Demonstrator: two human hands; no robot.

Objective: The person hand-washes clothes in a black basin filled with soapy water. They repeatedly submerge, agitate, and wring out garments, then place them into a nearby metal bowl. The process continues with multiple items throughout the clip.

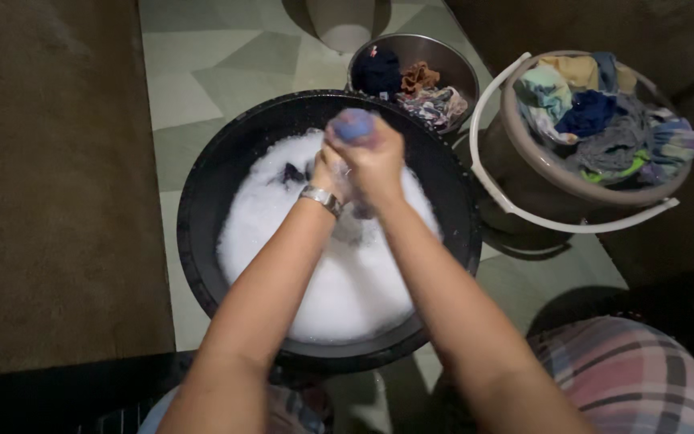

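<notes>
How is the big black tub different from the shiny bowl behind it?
The black tub is much wider than the metal bowl. The tub is dark and dull; the bowl is shiny silver. The tub is full of white foam; the bowl holds a few bunched clothes, no foam. Both are round and sit on the tiled floor.

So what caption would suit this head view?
Both hands scrub a blue cloth over a sudsy black basin, laundry bucket alongside.

A steel bowl (451, 64) of wet dark and patterned clothes sits on the tiled floor (202, 72) near its far edge, beside a tan bucket (548, 173) heaped with mixed laundry, its white handle (483, 104) lowered.
</notes>
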